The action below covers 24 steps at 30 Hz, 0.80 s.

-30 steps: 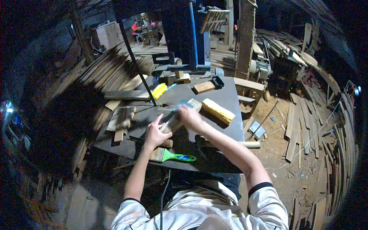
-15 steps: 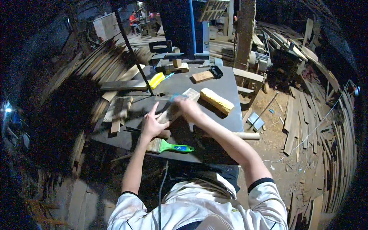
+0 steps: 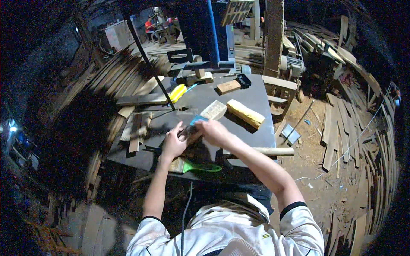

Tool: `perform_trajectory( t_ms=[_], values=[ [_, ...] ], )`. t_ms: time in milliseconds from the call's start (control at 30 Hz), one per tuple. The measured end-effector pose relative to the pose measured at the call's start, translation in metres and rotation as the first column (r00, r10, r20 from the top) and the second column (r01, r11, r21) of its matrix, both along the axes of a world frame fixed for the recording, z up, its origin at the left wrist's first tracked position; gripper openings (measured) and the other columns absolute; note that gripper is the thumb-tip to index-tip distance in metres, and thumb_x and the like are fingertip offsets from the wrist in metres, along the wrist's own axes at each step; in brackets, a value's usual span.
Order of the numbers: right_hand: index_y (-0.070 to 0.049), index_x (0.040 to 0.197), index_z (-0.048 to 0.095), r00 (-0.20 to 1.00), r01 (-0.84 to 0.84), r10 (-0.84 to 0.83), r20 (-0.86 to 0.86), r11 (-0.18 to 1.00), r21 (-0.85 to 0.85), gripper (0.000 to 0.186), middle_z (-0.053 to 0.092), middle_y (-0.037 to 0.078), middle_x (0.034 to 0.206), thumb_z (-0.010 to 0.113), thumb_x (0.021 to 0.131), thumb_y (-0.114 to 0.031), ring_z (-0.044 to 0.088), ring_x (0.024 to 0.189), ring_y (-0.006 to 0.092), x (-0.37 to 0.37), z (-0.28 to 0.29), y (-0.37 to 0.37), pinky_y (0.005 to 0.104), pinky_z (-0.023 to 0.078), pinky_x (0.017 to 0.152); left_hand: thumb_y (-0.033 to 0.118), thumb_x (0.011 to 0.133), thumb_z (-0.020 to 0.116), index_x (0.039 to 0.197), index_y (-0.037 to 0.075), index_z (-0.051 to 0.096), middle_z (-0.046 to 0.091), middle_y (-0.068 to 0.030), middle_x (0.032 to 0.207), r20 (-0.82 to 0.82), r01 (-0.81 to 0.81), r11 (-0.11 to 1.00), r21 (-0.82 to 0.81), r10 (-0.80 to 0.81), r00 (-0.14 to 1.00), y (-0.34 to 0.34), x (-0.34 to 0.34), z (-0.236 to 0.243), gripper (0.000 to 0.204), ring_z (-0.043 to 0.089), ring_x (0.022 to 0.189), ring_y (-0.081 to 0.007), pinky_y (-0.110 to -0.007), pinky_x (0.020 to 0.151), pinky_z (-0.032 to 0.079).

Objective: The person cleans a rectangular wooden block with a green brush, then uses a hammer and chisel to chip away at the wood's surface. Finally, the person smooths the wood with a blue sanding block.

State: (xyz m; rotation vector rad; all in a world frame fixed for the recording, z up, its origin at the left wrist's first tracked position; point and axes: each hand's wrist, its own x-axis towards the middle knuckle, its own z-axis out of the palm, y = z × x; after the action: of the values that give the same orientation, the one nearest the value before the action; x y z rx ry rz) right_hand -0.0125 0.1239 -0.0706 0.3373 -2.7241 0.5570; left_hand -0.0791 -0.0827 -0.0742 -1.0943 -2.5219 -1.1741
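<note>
A pale wooden block [image 3: 214, 110] lies slantwise on the grey machine table [image 3: 250, 138] in front of me. My left hand [image 3: 174, 143] is closed around its near end, with the fingertips partly hidden. My right hand [image 3: 214, 132] is closed on a small blue object [image 3: 197, 120] pressed against the block's upper face; its kind does not show. Just right of the block is a rough yellowish piece of wood [image 3: 245, 114]. Below my hands lies a paintbrush with a green handle [image 3: 203, 167], its bristles near my left wrist. A round wooden stick [image 3: 271, 151] lies beyond my right forearm.
A dark upright saw blade [image 3: 147, 57] crosses the table's left side. Near it are a yellow-handled tool [image 3: 178, 93] and wood offcuts [image 3: 136, 132]. A brown block [image 3: 229, 87] sits at the back. Planks [image 3: 335, 132] cover the right floor; a person in red [image 3: 150, 25] sits far off.
My left hand's raised index finger has curled in toward the block. My right hand has shifted slightly toward me along the block, with the blue object. The whole view has moved slightly.
</note>
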Motion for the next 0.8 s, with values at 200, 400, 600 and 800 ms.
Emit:
perform_trajectory(
  t_ms=[200, 400, 600, 800],
  values=[
    [-0.002, 0.091, 0.063, 0.993, 0.115, -0.113, 0.046, 0.993, -0.036, 0.014, 0.068, 0.022, 0.082, 0.051, 0.087, -0.008, 0.069, 0.080, 0.0409, 0.009, 0.007, 0.021, 0.0496, 0.057, 0.068, 0.039, 0.095, 0.060, 0.129, -0.009, 0.057, 0.063, -0.0273, 0.125, 0.141, 0.062, 0.998, -0.005, -0.061, 0.988, 0.005, -0.003, -0.004, 0.059, 0.060, 0.118, -0.0409, -0.042, 0.103, 0.045],
    [-0.001, 0.100, 0.060, 0.998, 0.054, -0.057, 0.037, 0.997, 0.059, 0.014, 0.068, 0.021, 0.098, 0.052, 0.090, -0.006, 0.070, 0.088, 0.0369, 0.015, 0.013, 0.011, 0.0468, 0.058, 0.074, 0.040, 0.099, 0.051, 0.129, -0.006, 0.059, 0.043, -0.0342, 0.143, -0.102, 0.027, 0.954, -0.299, -0.060, 0.993, 0.001, -0.007, -0.004, 0.055, 0.040, 0.135, -0.0474, -0.047, 0.114, 0.031],
    [0.001, 0.111, 0.060, 0.969, 0.006, 0.018, -0.248, 0.996, 0.094, 0.025, 0.066, 0.028, 0.111, 0.048, 0.089, -0.001, 0.067, 0.100, 0.0402, 0.020, -0.005, 0.016, 0.0476, 0.057, 0.083, 0.040, 0.097, 0.055, 0.129, 0.000, 0.061, 0.049, -0.0334, 0.138, -0.032, 0.144, 0.952, -0.271, -0.159, 0.987, 0.006, -0.010, 0.004, 0.051, 0.043, 0.129, -0.0523, -0.050, 0.112, 0.032],
    [0.000, 0.119, 0.058, 0.999, 0.019, -0.015, -0.035, 0.992, 0.125, 0.035, 0.062, 0.021, 0.127, 0.050, 0.086, -0.002, 0.062, 0.117, 0.0343, 0.030, 0.001, 0.016, 0.0437, 0.057, 0.089, 0.041, 0.094, 0.061, 0.123, -0.006, 0.061, 0.061, -0.0300, 0.122, -0.212, 0.097, 0.968, -0.231, -0.147, 0.966, 0.000, -0.002, 0.000, 0.055, 0.053, 0.117, -0.0460, -0.050, 0.104, 0.039]
  ],
)
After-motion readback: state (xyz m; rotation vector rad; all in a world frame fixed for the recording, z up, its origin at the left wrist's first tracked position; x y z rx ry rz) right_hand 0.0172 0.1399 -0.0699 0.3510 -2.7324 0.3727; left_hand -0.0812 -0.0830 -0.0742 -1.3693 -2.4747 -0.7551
